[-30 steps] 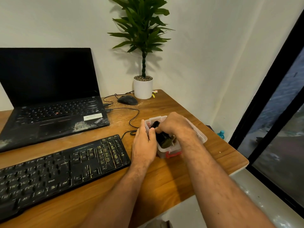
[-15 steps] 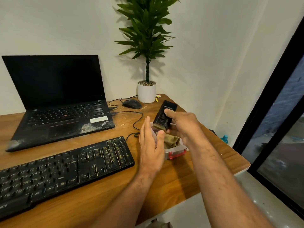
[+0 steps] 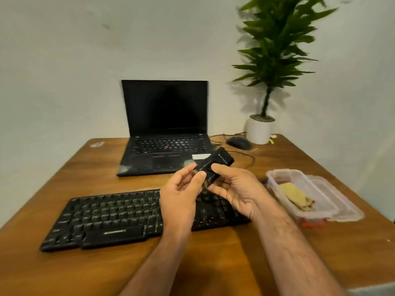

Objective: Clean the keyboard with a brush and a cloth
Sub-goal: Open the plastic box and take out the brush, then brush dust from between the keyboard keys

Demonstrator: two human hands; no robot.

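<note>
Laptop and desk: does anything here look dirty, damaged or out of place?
Yes. The laptop has whitish dusty smudges on its palm rest, at the front left corner and beside the touchpad. The keyboard keys also look grimy.

Soft, even indoor light, fairly dim and warm. The plant (image 3: 275, 50) throws a faint shadow on the wall (image 3: 106, 50) behind it, and its leaves are smeared by motion blur. The keyboard (image 3: 119, 216) keys look soft. Wide-angle distortion bends the table (image 3: 213, 263) edges outward. No strong glare shows.
</note>
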